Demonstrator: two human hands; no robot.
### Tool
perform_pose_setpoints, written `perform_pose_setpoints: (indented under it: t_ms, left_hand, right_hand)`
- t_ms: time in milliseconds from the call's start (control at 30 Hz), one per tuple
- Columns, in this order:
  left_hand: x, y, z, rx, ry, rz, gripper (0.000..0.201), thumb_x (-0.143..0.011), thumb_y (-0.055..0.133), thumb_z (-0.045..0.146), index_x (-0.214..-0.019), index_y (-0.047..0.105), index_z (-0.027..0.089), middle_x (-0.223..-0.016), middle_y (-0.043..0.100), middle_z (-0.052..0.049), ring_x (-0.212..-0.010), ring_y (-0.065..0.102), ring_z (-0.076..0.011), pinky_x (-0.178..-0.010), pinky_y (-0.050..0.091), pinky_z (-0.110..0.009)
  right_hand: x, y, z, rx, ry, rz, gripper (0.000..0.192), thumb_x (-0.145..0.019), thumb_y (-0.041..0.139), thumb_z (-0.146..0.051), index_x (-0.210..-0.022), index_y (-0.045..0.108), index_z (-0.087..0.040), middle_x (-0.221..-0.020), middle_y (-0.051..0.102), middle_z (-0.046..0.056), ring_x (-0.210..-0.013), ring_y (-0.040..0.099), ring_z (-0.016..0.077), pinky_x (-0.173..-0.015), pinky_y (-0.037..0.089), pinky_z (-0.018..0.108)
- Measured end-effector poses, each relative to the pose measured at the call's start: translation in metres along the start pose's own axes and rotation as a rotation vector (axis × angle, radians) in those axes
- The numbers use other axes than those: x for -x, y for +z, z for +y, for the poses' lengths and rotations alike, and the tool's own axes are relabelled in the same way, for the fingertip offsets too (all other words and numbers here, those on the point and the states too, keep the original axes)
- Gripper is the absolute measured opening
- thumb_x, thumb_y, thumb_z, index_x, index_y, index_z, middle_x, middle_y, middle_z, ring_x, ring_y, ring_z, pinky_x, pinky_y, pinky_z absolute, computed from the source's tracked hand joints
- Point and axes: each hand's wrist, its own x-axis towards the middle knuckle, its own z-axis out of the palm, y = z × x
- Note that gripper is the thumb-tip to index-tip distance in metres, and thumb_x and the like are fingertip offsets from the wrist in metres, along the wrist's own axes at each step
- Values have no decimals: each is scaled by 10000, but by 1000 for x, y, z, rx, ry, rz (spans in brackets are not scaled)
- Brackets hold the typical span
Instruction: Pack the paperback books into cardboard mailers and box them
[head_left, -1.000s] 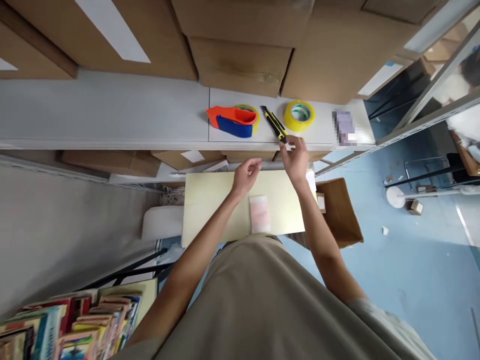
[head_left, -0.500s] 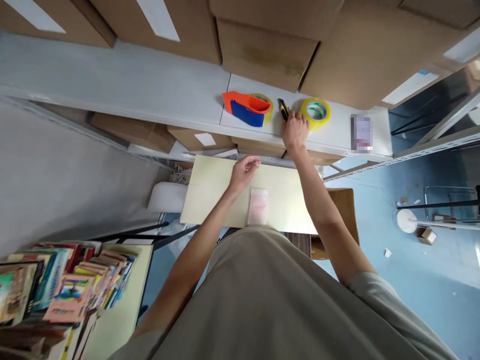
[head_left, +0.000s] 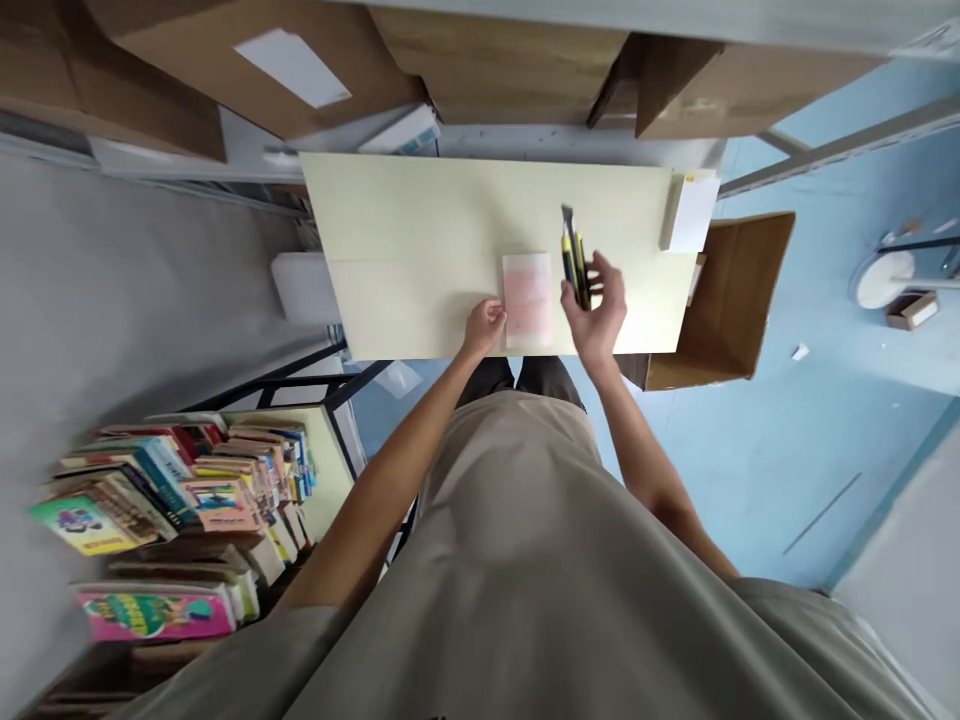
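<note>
Gripping a yellow-and-black knife (head_left: pixel 573 262), the right hand (head_left: pixel 599 315) is above the table (head_left: pixel 405 220), to the right of a pink-and-white packet (head_left: pixel 527 300) lying near the front edge. The left hand (head_left: pixel 484 328), fingers curled, is at the packet's left edge; whether it pinches it, I cannot tell. A white box (head_left: pixel 691 214) sits at the table's right end, near an open carton (head_left: pixel 739 310).

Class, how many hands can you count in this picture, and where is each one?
2. The left hand is at the left edge of the pinkish packet on the table; the right hand, right of the packet, holds a black-and-yellow cutter. No other hand shows.
</note>
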Motion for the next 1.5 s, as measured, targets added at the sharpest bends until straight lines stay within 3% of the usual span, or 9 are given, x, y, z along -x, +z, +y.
perform_pose_setpoints:
  t_ms: [133,233,400,533,667,1067,1500]
  left_hand:
    - [-3,12,-1,-56,59,-38,329,-1028,692,149,-1345,780,136,-1368,827,-176,-1176,826,-285,-1148,634,-405]
    - [-7,0,-2,-174,216,-75,344,-1039,649,139,-1355,785,155,-1392,806,-177,-1251,793,-320,-1224,606,-463]
    - [-24,-41,-2,-401,575,-99,498,-1044,577,157,-1517,725,205,-1719,635,-163,-1680,499,-390,-1442,385,-585]
    - [-37,-59,3,-492,633,-193,609,-1080,534,209,-1683,605,160,-1858,505,-181,-1774,380,-419,-1470,300,-663]
    - [-44,-60,7,-539,671,-212,671,-1101,528,259,-1764,520,156,-1891,456,-188,-1788,367,-415,-1476,296,-663]
    - [-54,-57,12,-483,657,-211,657,-1142,549,375,-1763,519,164,-1878,468,-196,-1764,382,-450,-1451,348,-690]
    - [-58,-53,7,-494,654,-205,652,-1163,510,384,-1782,497,179,-1893,445,-181,-1765,363,-470,-1445,339,-718]
  right_hand:
    - [59,33,34,-2,246,-113,574,-988,750,-457,-1518,673,-248,-1396,687,170,-1189,783,324,-1046,713,520]
    - [79,56,39,-13,360,-170,585,-953,754,-390,-1509,656,-235,-1464,685,189,-1190,790,326,-1032,714,499]
    - [78,97,31,5,369,-321,666,-1029,680,-337,-1667,505,-266,-1550,749,158,-1275,780,321,-1095,690,492]
    - [64,124,26,76,260,-361,673,-1093,570,-315,-1757,466,-271,-1646,692,148,-1350,760,339,-1165,662,541]
    - [50,142,27,136,268,-370,694,-1122,525,-281,-1811,456,-237,-1510,728,182,-1169,797,332,-1122,661,549]
    - [34,150,25,301,290,-469,710,-1168,441,-276,-1872,375,-210,-1519,690,217,-1120,777,335,-1075,646,540]
    - [35,158,32,205,259,-420,697,-1201,378,-352,-1893,316,-295,-1472,709,182,-1102,776,317,-1039,678,540]
